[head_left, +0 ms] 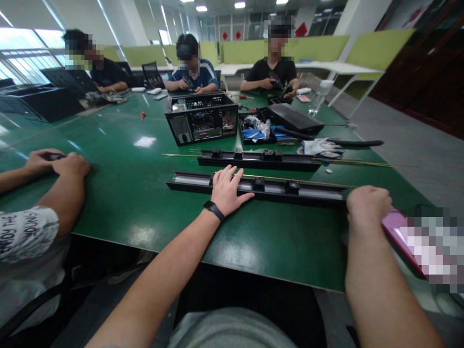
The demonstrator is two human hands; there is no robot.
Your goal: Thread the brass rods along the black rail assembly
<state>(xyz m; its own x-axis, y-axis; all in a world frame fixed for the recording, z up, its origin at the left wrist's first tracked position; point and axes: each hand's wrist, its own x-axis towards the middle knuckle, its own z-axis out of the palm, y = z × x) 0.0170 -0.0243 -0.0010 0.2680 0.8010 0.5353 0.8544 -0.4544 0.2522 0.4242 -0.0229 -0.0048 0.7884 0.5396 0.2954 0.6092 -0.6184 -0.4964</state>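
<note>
A long black track light rail or similar channel [275, 194], with a pale inner strip and small black blocks [292, 186] along it, lies across the green table in front of me. My left hand [228, 187] rests on it left of its middle, fingers spread, with a dark band on the wrist. At the channel's right end, my right hand [369, 203] is closed in a fist; what its fingers hold is hidden. A thin brass-coloured rod [282, 179] runs along the channel's far side. Behind it lies a second black channel [253, 159] with similar blocks and thin rods.
An open computer case [201, 121] stands behind the channels. Blue-white gloves [256, 128] fill a black tray, and another glove [321, 147] lies nearby. A phone [402, 237] is beside my right hand. A neighbour's hands [61, 162] are at left; several people sit around the table.
</note>
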